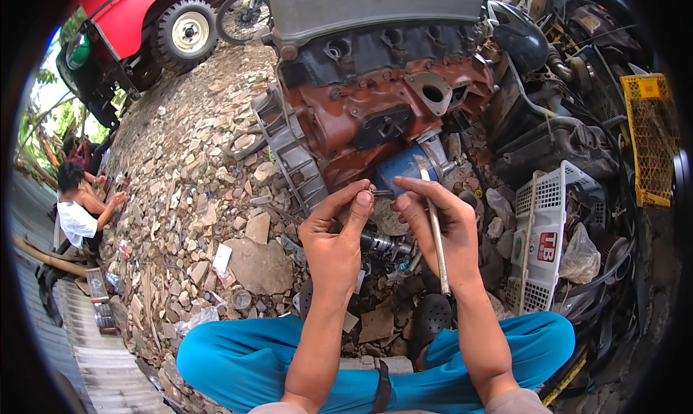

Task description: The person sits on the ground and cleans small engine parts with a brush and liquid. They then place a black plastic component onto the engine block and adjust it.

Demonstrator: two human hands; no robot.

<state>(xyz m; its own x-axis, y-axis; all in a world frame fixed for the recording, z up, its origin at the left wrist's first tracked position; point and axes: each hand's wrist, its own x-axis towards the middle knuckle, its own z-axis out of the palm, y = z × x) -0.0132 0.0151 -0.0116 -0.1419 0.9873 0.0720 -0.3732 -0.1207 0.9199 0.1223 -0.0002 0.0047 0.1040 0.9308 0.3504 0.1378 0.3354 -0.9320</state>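
In front of the engine, both my hands are raised and close together. My left hand [336, 226] pinches a small bolt [380, 192] between thumb and fingertips, near the bolt's head. The bolt's shank points toward my right hand [447, 230], whose fingertips are at its other end; whether they touch it I cannot tell. Across the right palm lies a long, slim metal rod-like tool [437, 251], held under the curled fingers, its lower end hanging past the wrist. Behind the hands stands the engine [354, 125], with a red-brown block, and a blue cylindrical filter [406, 167] low on its side.
Broken stones [195, 176] cover the ground, with a large flat stone [260, 266] left of my hands. To the right are a white plastic crate [538, 241], a yellow crate [644, 136] and piled parts. A red vehicle [137, 24] and a seated person [79, 215] are further left.
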